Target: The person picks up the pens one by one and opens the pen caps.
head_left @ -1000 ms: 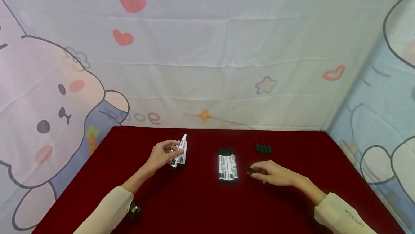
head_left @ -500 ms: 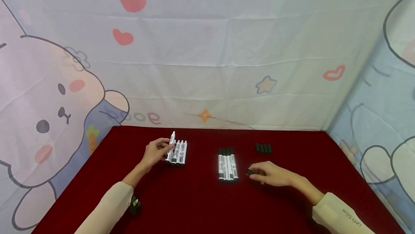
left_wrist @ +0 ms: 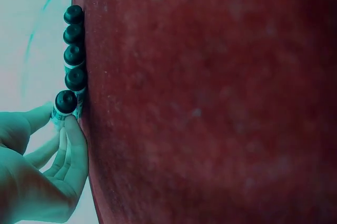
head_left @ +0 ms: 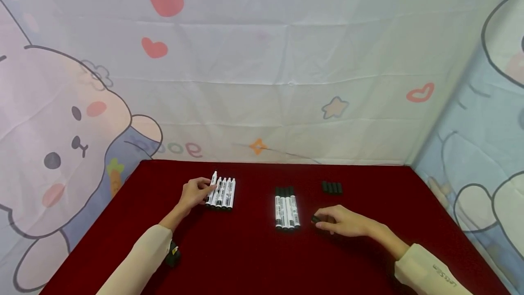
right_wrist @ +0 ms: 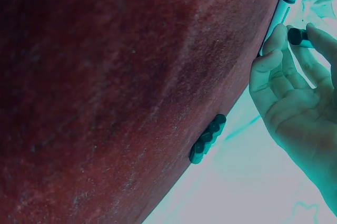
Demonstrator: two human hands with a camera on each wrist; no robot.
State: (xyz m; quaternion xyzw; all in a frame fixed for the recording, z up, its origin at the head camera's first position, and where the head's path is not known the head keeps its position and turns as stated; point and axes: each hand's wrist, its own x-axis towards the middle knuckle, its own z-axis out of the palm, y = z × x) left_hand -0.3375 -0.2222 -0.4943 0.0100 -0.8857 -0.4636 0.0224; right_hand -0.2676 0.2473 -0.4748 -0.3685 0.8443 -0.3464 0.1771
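Note:
My left hand point(head_left: 195, 193) pinches a capless white marker point(head_left: 214, 177) between thumb and fingers, at the left end of a row of capless markers point(head_left: 226, 195). In the left wrist view the black end of the held marker point(left_wrist: 65, 101) sits beside the row's other black ends, slightly out of line; whether it touches the cloth is hard to see. My right hand point(head_left: 341, 220) pinches a small black cap point(right_wrist: 298, 37) between thumb and fingertips, just right of several capped markers point(head_left: 287, 208) lying side by side with black caps pointing away.
Several loose black caps point(head_left: 332, 187) lie in a row at the back right. Dark red cloth point(head_left: 262, 263) covers the table. A printed curtain point(head_left: 286, 58) rises behind the table's far edge and along its sides.
My left hand has carried the marker leftward from over the row and lowered it to the row's left end. The right hand, with its cap, has barely moved.

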